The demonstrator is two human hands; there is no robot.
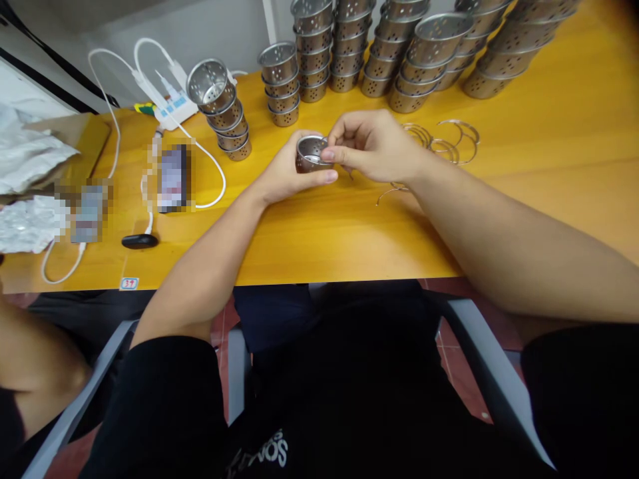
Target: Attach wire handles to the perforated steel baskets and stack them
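Note:
A small perforated metal cup (310,148) is held upright in my left hand (289,169), whose fingers and thumb wrap round its side. My right hand (367,146) is closed at the cup's right rim, thumb and forefinger pinched together there; what lies between them is too small to make out. A bit of thin wire shows just below the right fingers. Thin wire rings (456,143) lie on the yellow table behind and beside my right wrist, partly hidden by the forearm.
Stacks of perforated cups (346,43) line the table's back, with a leaning stack (224,120) at left. A power strip (177,110), white cables, a phone (173,178) and a black oval object (140,241) lie left. Another person's arm (34,332) is at far left.

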